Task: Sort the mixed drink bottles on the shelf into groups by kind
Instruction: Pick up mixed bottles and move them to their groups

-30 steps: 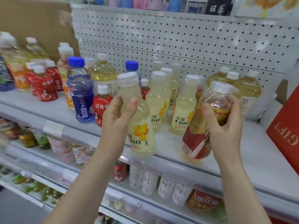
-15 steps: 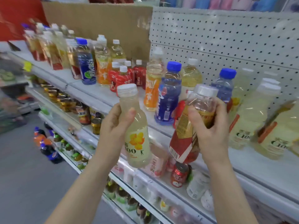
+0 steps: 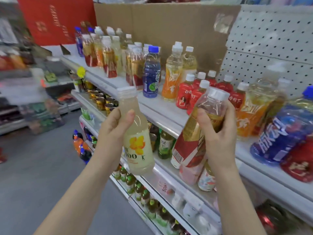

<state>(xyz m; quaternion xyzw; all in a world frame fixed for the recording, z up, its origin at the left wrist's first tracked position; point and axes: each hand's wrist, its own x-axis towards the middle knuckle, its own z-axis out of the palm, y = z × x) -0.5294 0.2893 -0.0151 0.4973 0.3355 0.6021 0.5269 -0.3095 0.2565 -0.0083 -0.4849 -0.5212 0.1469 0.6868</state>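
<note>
My left hand [image 3: 113, 131] grips a pale yellow lemon drink bottle [image 3: 137, 141] with a yellow flower label, held upright in front of the shelf. My right hand [image 3: 218, 133] grips an amber tea bottle [image 3: 198, 133] with a red and gold label, tilted left. Behind them the white shelf [image 3: 155, 107] carries mixed bottles: several red-and-gold tea bottles [image 3: 110, 60] at the far left, a blue bottle [image 3: 151, 73], an orange-label bottle [image 3: 171, 77], small red bottles [image 3: 185, 92], another orange bottle [image 3: 254, 106] and a big blue bottle [image 3: 279, 138] at the right.
A brown cardboard sheet [image 3: 169, 28] and white pegboard [image 3: 271, 44] back the shelf. Lower shelves hold cans [image 3: 101, 100], green tea bottles [image 3: 165, 145] and pink-label bottles [image 3: 191, 172]. A grey aisle floor [image 3: 33, 167] lies to the left, with a red box [image 3: 54, 21] above.
My view has swung left along the shelf; the row of lemon bottles has left the frame and the left-end tea bottles have come in. Both hands still hold their bottles.
</note>
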